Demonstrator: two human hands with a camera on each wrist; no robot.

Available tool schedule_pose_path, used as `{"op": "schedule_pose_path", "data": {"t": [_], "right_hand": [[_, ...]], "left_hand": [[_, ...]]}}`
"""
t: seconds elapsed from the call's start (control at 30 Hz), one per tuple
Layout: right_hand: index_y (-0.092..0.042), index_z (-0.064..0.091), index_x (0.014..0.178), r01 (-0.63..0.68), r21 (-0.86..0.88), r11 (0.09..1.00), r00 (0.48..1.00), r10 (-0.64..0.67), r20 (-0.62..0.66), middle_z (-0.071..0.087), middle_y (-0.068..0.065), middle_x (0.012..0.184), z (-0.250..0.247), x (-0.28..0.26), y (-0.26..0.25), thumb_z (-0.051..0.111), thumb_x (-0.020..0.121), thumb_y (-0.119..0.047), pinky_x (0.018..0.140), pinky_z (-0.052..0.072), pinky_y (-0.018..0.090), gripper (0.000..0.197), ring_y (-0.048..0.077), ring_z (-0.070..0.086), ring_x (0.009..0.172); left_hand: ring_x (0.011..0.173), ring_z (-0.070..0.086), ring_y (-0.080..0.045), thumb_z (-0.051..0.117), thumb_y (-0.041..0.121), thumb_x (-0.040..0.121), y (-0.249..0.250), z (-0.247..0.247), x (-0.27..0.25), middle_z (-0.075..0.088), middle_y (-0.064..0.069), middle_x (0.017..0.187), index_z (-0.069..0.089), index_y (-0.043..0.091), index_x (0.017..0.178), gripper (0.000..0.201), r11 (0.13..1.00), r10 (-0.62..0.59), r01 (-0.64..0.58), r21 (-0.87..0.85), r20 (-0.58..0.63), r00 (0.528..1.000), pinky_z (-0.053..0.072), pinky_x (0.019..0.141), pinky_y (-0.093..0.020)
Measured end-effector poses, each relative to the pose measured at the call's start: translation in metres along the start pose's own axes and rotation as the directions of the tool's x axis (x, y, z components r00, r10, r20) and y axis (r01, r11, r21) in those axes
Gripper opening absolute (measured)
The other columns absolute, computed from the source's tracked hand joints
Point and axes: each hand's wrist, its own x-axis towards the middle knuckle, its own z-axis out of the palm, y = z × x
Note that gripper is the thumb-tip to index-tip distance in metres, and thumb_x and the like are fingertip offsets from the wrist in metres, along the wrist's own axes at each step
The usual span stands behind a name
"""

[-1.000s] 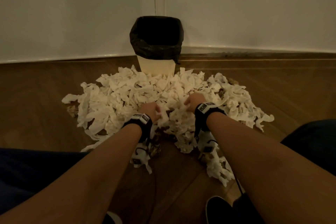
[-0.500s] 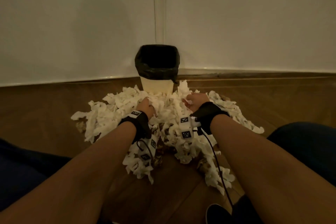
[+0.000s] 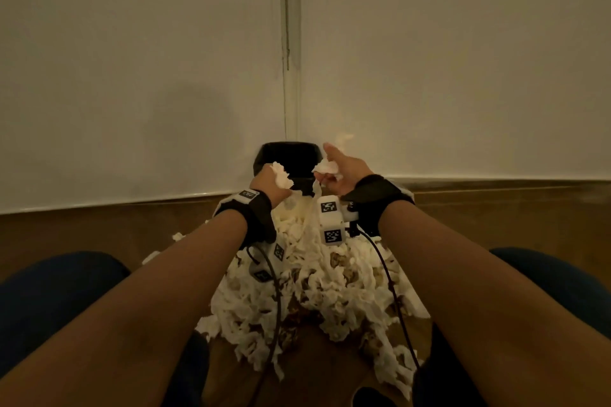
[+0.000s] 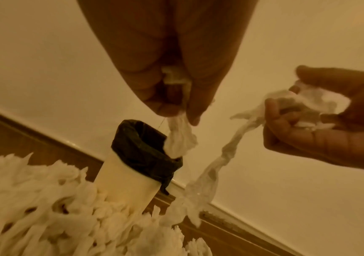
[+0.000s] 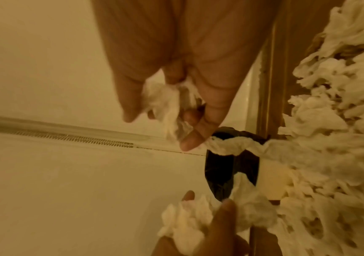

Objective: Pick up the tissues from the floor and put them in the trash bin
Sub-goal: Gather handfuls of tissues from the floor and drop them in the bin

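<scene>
A cream trash bin (image 3: 287, 155) (image 4: 128, 180) (image 5: 222, 173) with a black bag liner stands in the corner of the room. A big heap of white tissues (image 3: 307, 281) (image 4: 34, 207) (image 5: 334, 138) lies on the wooden floor in front of it. My left hand (image 3: 269, 180) (image 4: 172, 97) pinches a wad of tissue (image 3: 281, 175) (image 4: 178, 136) just above the bin's near rim. My right hand (image 3: 340, 168) (image 5: 176, 107) grips another wad (image 3: 327, 168) (image 5: 165, 98) at the bin's right rim, and a twisted strand (image 4: 220, 155) (image 5: 231, 145) trails from it down to the heap.
White walls (image 3: 132, 76) meet right behind the bin, with a baseboard (image 3: 496, 182) along the floor. My knees in dark trousers (image 3: 49, 301) flank the heap on both sides. Wrist camera cables (image 3: 393, 294) hang over the tissues.
Both hands rose from the heap with tissue in them and moved forward up to the bin's opening. The head view tilted up, showing more wall.
</scene>
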Motion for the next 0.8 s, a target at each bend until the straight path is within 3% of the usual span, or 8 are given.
{"op": "schedule_pose_path", "data": {"t": [0.13,0.23,0.3,0.37,0.47,0.53,0.67,0.8], "right_hand": [[0.000,0.054,0.093,0.049,0.003,0.999,0.998,-0.049,0.034,0.046,0.011,0.072,0.007,-0.003,-0.016,0.057,0.090,-0.002,0.081,0.054,0.043,0.004,0.021,0.048,0.064],[0.003,0.057,0.093,0.043,-0.012,0.999,0.993,-0.041,0.112,0.055,0.023,0.097,0.013,-0.008,-0.025,0.056,0.089,0.002,0.069,0.059,0.038,0.004,0.036,0.059,0.095],[0.007,0.059,0.100,0.059,-0.024,0.998,0.990,-0.055,0.132,0.055,0.024,0.110,0.014,-0.009,-0.027,0.056,0.088,0.005,0.077,0.057,0.033,0.012,0.035,0.055,0.108],[0.010,0.057,0.102,0.069,-0.025,0.997,0.988,-0.065,0.139,0.058,0.021,0.103,0.015,-0.008,-0.028,0.053,0.089,0.008,0.085,0.052,0.031,0.014,0.034,0.056,0.107],[0.008,0.055,0.109,0.095,-0.131,0.987,0.988,-0.077,0.136,0.057,0.014,0.088,0.014,-0.004,-0.029,0.039,0.092,0.013,0.067,0.055,0.022,0.024,0.022,0.059,0.082],[0.000,0.057,0.093,0.107,-0.221,0.969,0.990,-0.084,0.110,0.048,0.007,0.072,0.018,0.001,-0.028,0.031,0.095,0.009,0.049,0.040,0.017,0.028,0.011,0.044,0.059],[-0.009,0.048,0.080,0.042,-0.235,0.971,0.998,-0.028,0.063,0.034,0.004,0.064,0.022,0.017,-0.019,0.027,0.095,-0.001,0.051,0.020,0.022,0.027,0.011,0.028,0.053],[-0.013,0.043,0.075,-0.013,-0.213,0.977,1.000,0.016,0.011,0.034,0.004,0.067,0.028,0.032,-0.012,0.029,0.092,-0.016,0.051,0.020,0.025,0.022,0.014,0.028,0.053]], "left_hand": [[0.089,0.062,-0.030,0.055,0.018,0.091,0.013,-0.016,-0.002,0.063,-0.020,0.112,0.053,-0.003,0.117,0.033,0.999,-0.009,0.004,-0.041,-0.107,0.994,0.048,0.073,-0.033],[0.108,0.057,-0.033,0.055,0.010,0.090,0.025,-0.026,0.001,0.059,-0.021,0.119,0.055,-0.003,0.120,0.033,1.000,-0.005,0.006,0.023,-0.074,0.997,0.044,0.089,-0.035],[0.112,0.055,-0.033,0.050,0.008,0.092,0.033,-0.030,0.006,0.057,-0.021,0.122,0.056,-0.004,0.118,0.029,0.997,0.007,-0.003,0.076,-0.060,0.998,0.042,0.092,-0.036],[0.113,0.053,-0.035,0.046,0.007,0.094,0.037,-0.031,0.011,0.057,-0.024,0.121,0.056,-0.008,0.114,0.027,0.997,-0.003,0.007,0.072,-0.057,0.998,0.040,0.093,-0.036],[0.115,0.051,-0.037,0.043,0.009,0.096,0.028,-0.024,0.021,0.054,-0.025,0.121,0.050,-0.011,0.119,0.032,0.999,0.024,-0.022,0.025,-0.081,0.996,0.039,0.094,-0.037],[0.113,0.052,-0.035,0.045,0.018,0.097,0.020,-0.021,0.022,0.054,-0.021,0.122,0.044,-0.004,0.126,0.037,0.999,-0.009,0.001,-0.048,-0.155,0.988,0.040,0.090,-0.036],[0.093,0.059,-0.030,0.044,0.043,0.095,0.007,-0.016,0.041,0.059,-0.018,0.106,0.041,-0.005,0.125,0.057,0.951,-0.103,0.073,-0.301,-0.082,0.991,0.044,0.079,-0.033],[0.108,0.052,-0.037,0.034,0.016,0.100,0.007,-0.021,0.056,0.050,-0.027,0.120,0.042,-0.011,0.123,0.037,0.839,-0.219,0.163,-0.519,-0.047,0.975,0.042,0.091,-0.036]]}}
